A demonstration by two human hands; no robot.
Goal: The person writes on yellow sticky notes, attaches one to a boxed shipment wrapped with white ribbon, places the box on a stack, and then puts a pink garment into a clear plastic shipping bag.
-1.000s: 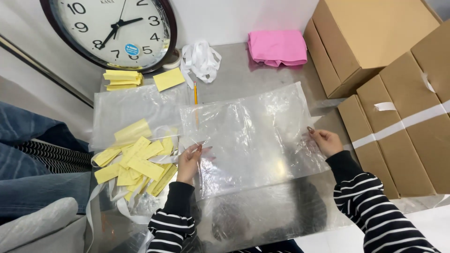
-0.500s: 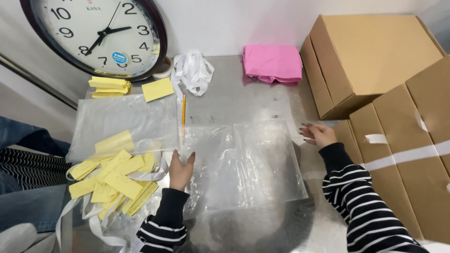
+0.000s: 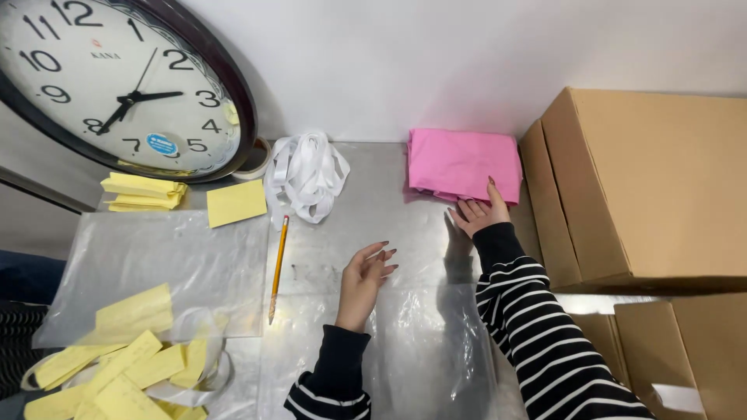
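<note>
Right hand: your right hand (image 3: 480, 211) lies at the near edge of the folded pink cloth (image 3: 464, 164), its fingers (image 3: 493, 190) stretched flat and slightly spread, the tips touching the fabric; they pinch nothing.
Left hand: your left hand (image 3: 364, 281) hovers palm-inward over the bare metal tabletop (image 3: 373, 210), its fingers (image 3: 380, 257) loosely spread and half curled, gripping nothing; I cannot tell whether the heel of the hand touches the bag below it.
Pink cloth: it sits folded at the far edge of the tabletop, against the white wall (image 3: 405, 62) and just beside the large cardboard box (image 3: 654, 179).
Clear plastic bag: one clear plastic bag (image 3: 420, 350) lies flat on the tabletop under your forearms, its far edge near your left hand.
Second bag: another clear bag (image 3: 156, 268) lies flat to the left, with yellow paper slips (image 3: 124, 350) strewn over its near part.
Pencil: a yellow pencil (image 3: 278, 264) lies lengthwise between the two bags, well apart from both hands.
Ribbon: a bundle of white ribbon (image 3: 305, 173) lies to the left of the pink cloth.
Notes: a stack of yellow notes (image 3: 142, 192) and one single yellow sheet (image 3: 236, 202) lie below the wall clock (image 3: 117, 85), which leans against the wall.
Boxes: more cardboard boxes (image 3: 685, 350) stand at your right.
</note>
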